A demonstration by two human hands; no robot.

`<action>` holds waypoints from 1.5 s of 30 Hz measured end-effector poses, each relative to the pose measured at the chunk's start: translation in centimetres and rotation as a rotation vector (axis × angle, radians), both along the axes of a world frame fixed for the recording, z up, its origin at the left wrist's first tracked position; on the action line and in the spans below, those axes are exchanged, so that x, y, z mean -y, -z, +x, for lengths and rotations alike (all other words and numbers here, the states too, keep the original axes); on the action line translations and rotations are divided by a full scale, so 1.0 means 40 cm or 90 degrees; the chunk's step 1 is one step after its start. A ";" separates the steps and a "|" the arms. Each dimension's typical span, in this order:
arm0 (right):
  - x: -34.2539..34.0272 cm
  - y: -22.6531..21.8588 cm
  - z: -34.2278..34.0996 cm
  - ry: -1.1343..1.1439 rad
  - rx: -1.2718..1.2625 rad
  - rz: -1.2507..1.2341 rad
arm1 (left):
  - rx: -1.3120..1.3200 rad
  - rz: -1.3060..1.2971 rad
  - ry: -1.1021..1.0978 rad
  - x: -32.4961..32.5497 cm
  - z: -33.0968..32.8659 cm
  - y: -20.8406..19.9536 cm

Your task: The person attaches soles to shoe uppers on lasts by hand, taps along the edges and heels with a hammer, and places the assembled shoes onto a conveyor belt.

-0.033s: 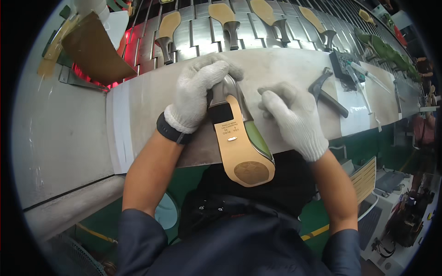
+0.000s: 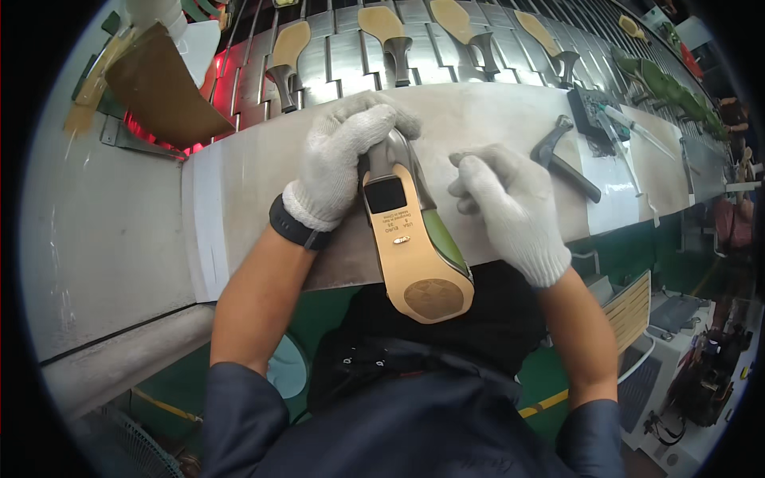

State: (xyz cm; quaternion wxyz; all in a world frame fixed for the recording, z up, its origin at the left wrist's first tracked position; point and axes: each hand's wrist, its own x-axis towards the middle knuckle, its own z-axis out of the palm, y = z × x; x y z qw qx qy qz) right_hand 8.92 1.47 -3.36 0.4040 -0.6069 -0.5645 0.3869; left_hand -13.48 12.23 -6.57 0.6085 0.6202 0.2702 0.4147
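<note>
A high-heeled shoe (image 2: pixel 418 259) with a tan sole and green side lies sole upward, its toe pointing toward me. Wrapped round its heel end is my left hand (image 2: pixel 343 151), in a white knitted glove. A black square heel tip shows beside those fingers, and the toe end reaches past the table's near edge. To the right, apart from the shoe, my right hand (image 2: pixel 510 211) is held above the table in a similar glove. Its fingers are curled and pressed toward the thumb; a small greyish spot shows at the fingertips, too small to name.
A hammer (image 2: pixel 567 163) lies on the worktable (image 2: pixel 263 187) right of my right hand. Beyond it are a dark block (image 2: pixel 590 119) and syringe-like tools (image 2: pixel 625 151). Several tan soles with heels (image 2: pixel 382 36) rest on the metal slat conveyor (image 2: pixel 343 56). A brown sheet (image 2: pixel 163 88) stands at left.
The shoe has turned slightly in my left hand. My right hand has shifted a little, its fingers curling slightly more.
</note>
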 end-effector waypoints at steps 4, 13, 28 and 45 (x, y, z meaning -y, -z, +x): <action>0.049 -0.149 -0.012 -0.106 0.070 0.156 | -0.069 -0.015 -0.003 0.040 0.057 -0.058; -0.025 -0.143 -0.037 -0.136 0.420 0.313 | 0.051 0.050 -0.058 0.037 0.106 0.004; 0.046 -0.098 0.004 -0.091 0.158 -0.054 | -0.028 0.119 -0.024 0.042 0.105 -0.012; 0.018 -0.071 -0.024 -0.091 0.081 -0.036 | -0.067 0.186 -0.096 0.042 0.122 0.004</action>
